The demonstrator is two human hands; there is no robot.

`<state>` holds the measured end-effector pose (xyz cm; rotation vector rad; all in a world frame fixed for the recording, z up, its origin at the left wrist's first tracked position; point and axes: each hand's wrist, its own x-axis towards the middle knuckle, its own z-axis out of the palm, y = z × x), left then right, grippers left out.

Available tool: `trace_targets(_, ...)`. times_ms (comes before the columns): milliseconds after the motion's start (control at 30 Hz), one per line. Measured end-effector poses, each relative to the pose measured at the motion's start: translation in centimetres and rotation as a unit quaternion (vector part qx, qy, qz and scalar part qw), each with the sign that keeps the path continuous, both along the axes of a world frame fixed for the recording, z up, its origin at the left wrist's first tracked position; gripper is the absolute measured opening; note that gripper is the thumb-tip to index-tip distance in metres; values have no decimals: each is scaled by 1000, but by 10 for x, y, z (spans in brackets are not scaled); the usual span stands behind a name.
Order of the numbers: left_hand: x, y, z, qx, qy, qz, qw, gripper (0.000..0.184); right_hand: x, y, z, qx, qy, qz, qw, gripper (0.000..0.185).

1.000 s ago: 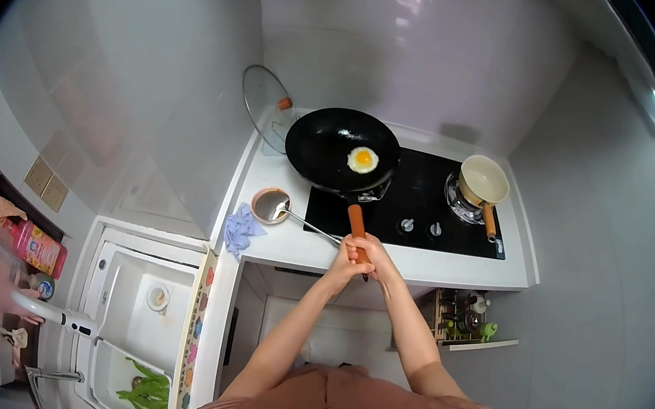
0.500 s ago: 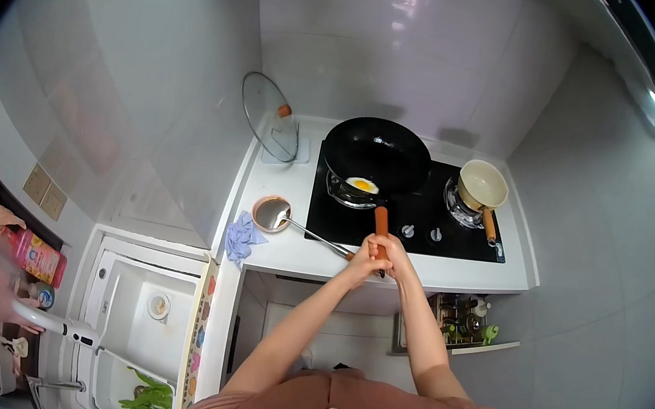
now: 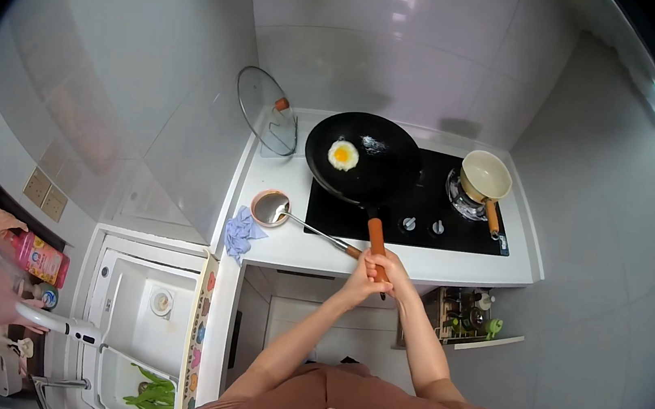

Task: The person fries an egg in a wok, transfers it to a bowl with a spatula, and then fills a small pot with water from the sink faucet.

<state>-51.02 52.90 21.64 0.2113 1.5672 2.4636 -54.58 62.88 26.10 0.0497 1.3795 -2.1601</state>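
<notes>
While the left hand [image 3: 359, 284] and right hand [image 3: 395, 272] clasp together around the brown handle [image 3: 375, 234] at lower centre, the black wok [image 3: 380, 177] is mid-frame, a fried egg [image 3: 342, 156] on its left side; then a glass lid [image 3: 256, 96] stands at upper left.

Left hand [image 3: 364, 282] and right hand [image 3: 396, 272] clasped together around the handle [image 3: 375, 233] of a black pan [image 3: 376, 174] over the stove [image 3: 437, 189]; a fried egg [image 3: 342, 156] lies in its left part. Right: pot [image 3: 484, 177] on a burner. Left: ladle [image 3: 270, 208], head on a bowl [image 3: 264, 224], beside a blue cloth [image 3: 239, 235]. Far left: upright glass lid [image 3: 262, 106]. Near left: sink [image 3: 136, 308], with greens [image 3: 152, 404] in the near basin.
</notes>
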Motion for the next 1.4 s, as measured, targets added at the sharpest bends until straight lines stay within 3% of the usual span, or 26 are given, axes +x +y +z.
trace_targets(167, -33, 20, -21, 18, 3, -29, 999, 105, -18, 18, 6, 35, 47, -27, 998, 12)
trace_targets(267, -48, 12, -2, 42, -9, -26, 999, 77, -39, 11, 4, 26, 56, -28, 998, 12)
trace_targets(500, -48, -18, -2, 15, -1, 18, 1000, 82, -46, -19, 1, 1, 47, 10, 999, 10)
trace_targets(600, -33, -18, -8, -27, 2, 28, 999, 96, -31, -19, 1, 11, 46, 24, 999, 11)
trace_targets(833, -13, -1, 14, 11, -4, 7, 1000, 91, -19, 0, 3, -7, 27, 17, 999, 12)
trace_targets(1267, -56, -18, -26, -51, 17, -7, 999, 89, -49, -14, -15, -23, 21, 1, 1000, 12)
trace_targets(1300, -53, -21, -20, -51, -14, -4, 999, 100, -48, -16, -15, -19, 21, -3, 1000, 12)
trace_targets(1400, -48, -24, -11, -25, -4, -21, 999, 98, -45, -17, -8, 10, 22, 4, 1000, 15)
